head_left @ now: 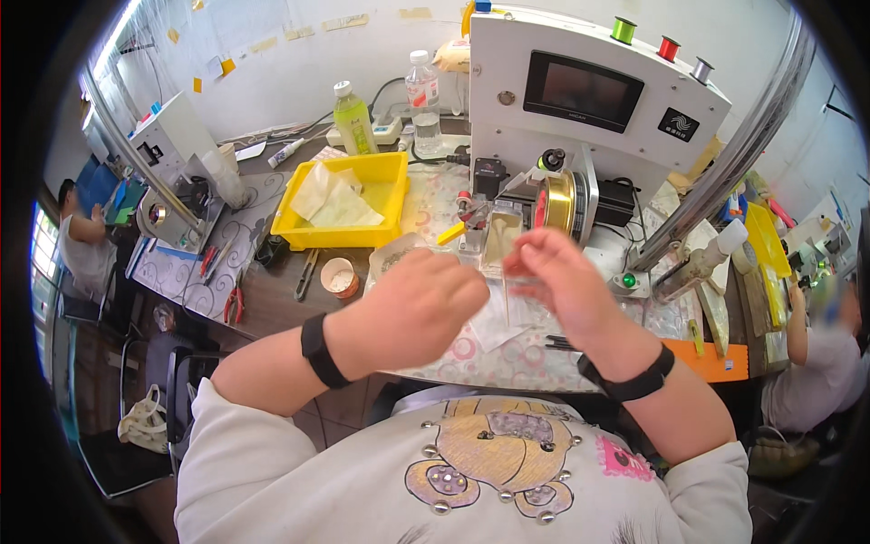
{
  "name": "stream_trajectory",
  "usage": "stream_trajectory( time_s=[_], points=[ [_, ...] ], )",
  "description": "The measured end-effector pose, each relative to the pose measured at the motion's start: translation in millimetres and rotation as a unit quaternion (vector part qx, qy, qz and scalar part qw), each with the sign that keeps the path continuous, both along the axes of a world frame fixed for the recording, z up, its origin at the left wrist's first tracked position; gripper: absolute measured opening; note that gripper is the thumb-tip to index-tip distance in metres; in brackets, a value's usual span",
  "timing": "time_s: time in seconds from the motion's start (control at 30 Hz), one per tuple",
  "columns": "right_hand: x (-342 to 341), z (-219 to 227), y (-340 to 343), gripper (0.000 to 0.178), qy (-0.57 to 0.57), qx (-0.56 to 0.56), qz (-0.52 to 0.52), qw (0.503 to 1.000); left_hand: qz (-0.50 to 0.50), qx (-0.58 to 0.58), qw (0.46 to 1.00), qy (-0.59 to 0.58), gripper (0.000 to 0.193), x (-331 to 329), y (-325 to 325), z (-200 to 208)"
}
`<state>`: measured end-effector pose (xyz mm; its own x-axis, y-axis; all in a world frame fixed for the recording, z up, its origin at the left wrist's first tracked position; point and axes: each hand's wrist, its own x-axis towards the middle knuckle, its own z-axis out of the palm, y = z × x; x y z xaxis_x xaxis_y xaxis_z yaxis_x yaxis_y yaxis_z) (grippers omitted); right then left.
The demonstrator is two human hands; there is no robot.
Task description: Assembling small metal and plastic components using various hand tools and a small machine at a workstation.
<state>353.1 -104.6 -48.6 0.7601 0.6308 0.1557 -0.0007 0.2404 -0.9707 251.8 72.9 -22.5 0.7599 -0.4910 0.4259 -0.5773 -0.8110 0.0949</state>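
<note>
Over the front of the work table, my left hand (412, 308) is closed, with its fingers curled under and its back toward me. Whatever it may pinch is hidden. Across a small gap, my right hand (573, 288) has bent fingers, slightly blurred, drawn together toward the left hand. Too little shows to name anything in them. A thin pale stick (507, 306) appears between the hands, above a white paper sheet (498, 331); whether a hand touches it is unclear. Behind the right hand, a gold wire spool (560, 201) sits on a white machine (507, 82) with a dark screen (582, 91).
A yellow tray (340, 238) holding white cloths stands left of the machine. Nearby are a small paper cup (340, 278), tweezers (306, 275), red-handled pliers (234, 306) and two bottles (355, 120). A metal post (725, 145) rises at right. Other people (86, 240) sit at both sides.
</note>
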Motion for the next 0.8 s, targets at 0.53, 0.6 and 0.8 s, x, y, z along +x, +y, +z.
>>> stream_trajectory(
  time_s=[0.53,0.6,0.8],
  points=[
    [13.6,-53.5,69.9,0.008,0.41,0.104,-0.089,0.902,0.012,-0.115,0.945,0.306,0.021,31.9,17.8,-8.2],
    [18.0,-53.3,75.9,0.006,0.444,0.099,-0.125,0.882,0.016,-0.163,0.942,0.293,0.019,49.5,31.0,12.0],
    [25.0,-61.7,75.5,0.006,0.446,0.068,-0.1,0.887,0.094,-0.345,0.886,0.295,0.017,142.6,61.3,1.1]
  ],
)
